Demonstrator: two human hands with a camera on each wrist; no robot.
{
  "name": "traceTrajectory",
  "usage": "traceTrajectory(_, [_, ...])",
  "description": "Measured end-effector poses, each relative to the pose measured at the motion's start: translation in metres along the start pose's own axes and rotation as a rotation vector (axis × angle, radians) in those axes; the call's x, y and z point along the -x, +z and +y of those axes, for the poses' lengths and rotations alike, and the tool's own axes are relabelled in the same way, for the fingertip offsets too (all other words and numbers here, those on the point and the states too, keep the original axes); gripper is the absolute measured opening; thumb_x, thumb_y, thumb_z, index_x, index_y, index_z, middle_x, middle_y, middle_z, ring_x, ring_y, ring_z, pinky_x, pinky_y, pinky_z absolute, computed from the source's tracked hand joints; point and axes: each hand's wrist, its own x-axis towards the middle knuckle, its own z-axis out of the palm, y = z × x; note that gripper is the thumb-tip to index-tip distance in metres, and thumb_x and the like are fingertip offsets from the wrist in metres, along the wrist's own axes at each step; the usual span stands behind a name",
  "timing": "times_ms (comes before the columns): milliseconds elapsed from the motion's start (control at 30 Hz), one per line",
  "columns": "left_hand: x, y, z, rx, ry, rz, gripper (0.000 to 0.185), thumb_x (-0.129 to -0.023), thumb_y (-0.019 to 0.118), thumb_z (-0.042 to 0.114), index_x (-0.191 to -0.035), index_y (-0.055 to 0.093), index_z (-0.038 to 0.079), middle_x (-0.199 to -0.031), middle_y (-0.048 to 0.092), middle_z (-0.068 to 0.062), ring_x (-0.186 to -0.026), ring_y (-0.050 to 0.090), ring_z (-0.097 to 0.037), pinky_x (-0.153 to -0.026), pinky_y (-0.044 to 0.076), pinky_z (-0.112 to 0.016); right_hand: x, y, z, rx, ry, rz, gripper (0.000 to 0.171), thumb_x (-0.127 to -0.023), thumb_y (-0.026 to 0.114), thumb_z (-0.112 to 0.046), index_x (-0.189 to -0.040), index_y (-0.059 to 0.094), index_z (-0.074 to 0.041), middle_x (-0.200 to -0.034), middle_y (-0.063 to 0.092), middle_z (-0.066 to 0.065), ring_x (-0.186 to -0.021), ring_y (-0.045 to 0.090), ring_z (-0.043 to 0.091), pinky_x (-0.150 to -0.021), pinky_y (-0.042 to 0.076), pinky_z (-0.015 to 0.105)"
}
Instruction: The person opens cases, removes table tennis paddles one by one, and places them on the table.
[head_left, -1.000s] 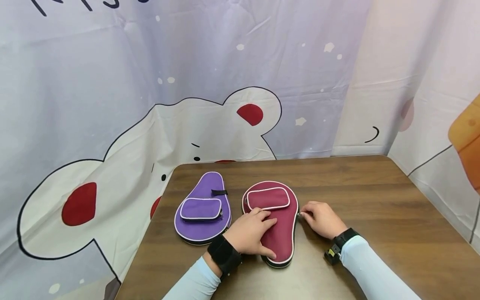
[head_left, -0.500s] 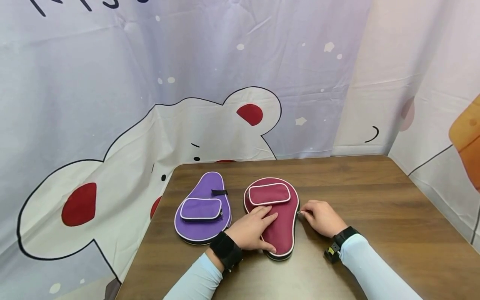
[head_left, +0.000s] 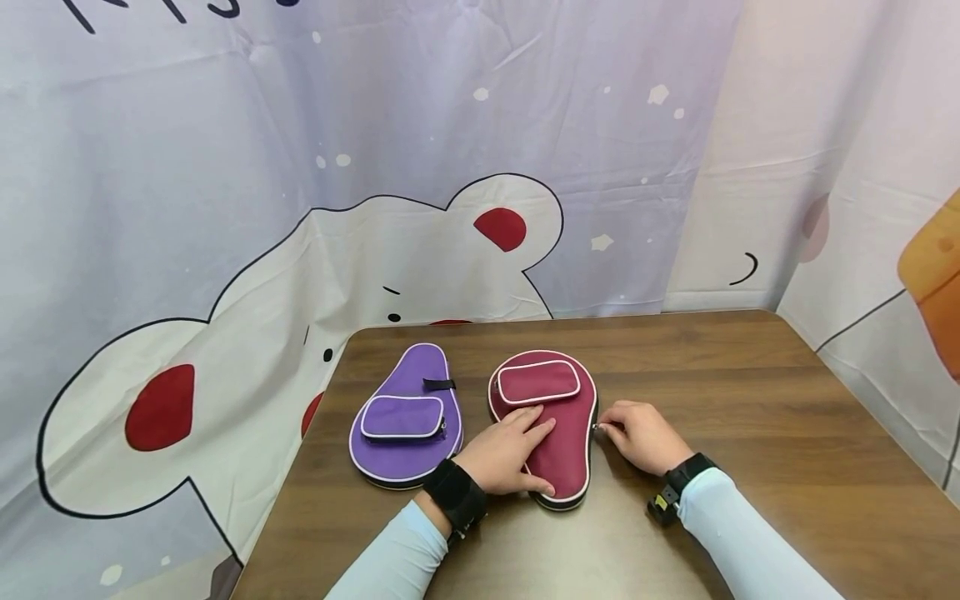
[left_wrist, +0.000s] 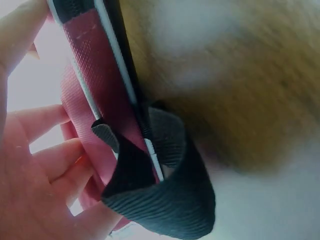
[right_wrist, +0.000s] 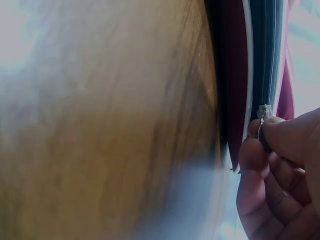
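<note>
1. Nearest the camera, two pale sleeves reach in over the brown table [head_left: 750,400]. The left hand [head_left: 504,454] lies flat on the narrow handle end of the maroon paddle case [head_left: 564,442], fingers straight and slightly spread, pressing it down; the left wrist view shows those fingers [left_wrist: 47,165] lying against the maroon fabric beside a black strap loop [left_wrist: 165,200].

2. The right hand [head_left: 643,435] sits at the case's right edge, touching it. Its thumb and forefinger are pinched together on the small metal zipper pull [right_wrist: 263,112] — the right wrist view shows this plainly — and the other fingers are curled in loosely behind.

3. The work in hand looks like running the zipper along the case's rim. To do it well, I would keep the flat hand's weight on the case so it does not slide or turn, and draw the pull along the line of the teeth rather than away from them — easing it round the curve of the rim.

4. The maroon case lies flat near the table's middle, wide end and zipped pocket [head_left: 537,382] away from the person.

5. Just beside it to the left, apart from both hands, lies a purple paddle case [head_left: 405,417].

6. Farthest back hangs a cartoon bear cloth [head_left: 375,250].
</note>
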Motion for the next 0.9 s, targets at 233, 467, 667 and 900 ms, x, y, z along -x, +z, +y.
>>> traceTrajectory(233, [-0.0009,0.002,-0.0012,0.02,0.021,0.014,0.096,-0.093,0.081,0.065,-0.169,0.046,0.017,-0.173,0.037,-0.023,-0.162,0.036,-0.031,-0.128,0.034,-0.037,0.001,0.0005,-0.0033,-0.003,-0.011,-0.003,0.012,-0.093,0.083,0.0,-0.092,0.081,-0.012,-0.086,0.071,-0.01,-0.082,0.069,0.011,-0.078,0.061,0.042])
traceTrajectory(467, [-0.0032,0.0016,-0.0022,0.036,0.033,0.012,0.085,-0.095,0.082,0.061,-0.168,0.048,0.033,-0.172,0.034,-0.028,-0.161,0.035,-0.038,-0.125,0.039,-0.048,0.0007,-0.0008,-0.0049,-0.009,-0.022,-0.017,0.012,-0.094,0.084,0.0,-0.093,0.081,-0.013,-0.086,0.069,-0.013,-0.081,0.068,0.009,-0.077,0.061,0.041])
traceTrajectory(667, [-0.0068,0.0043,-0.0045,0.03,0.018,-0.006,0.083,-0.097,0.079,0.061,-0.169,0.046,0.034,-0.175,0.031,-0.027,-0.164,0.03,-0.037,-0.126,0.038,-0.05,0.0015,-0.0001,-0.006,-0.016,-0.031,-0.016,0.013,-0.094,0.084,0.0,-0.092,0.082,-0.013,-0.086,0.068,-0.015,-0.081,0.066,0.007,-0.077,0.06,0.039])
traceTrajectory(900, [-0.0103,0.0035,-0.0042,0.028,0.006,-0.012,0.082,-0.099,0.076,0.061,-0.17,0.044,0.034,-0.175,0.03,-0.026,-0.165,0.028,-0.035,-0.125,0.039,-0.052,0.004,-0.0002,-0.0074,-0.028,-0.042,-0.013,0.014,-0.093,0.085,-0.001,-0.092,0.082,-0.015,-0.085,0.068,-0.015,-0.079,0.063,0.004,-0.074,0.06,0.037])
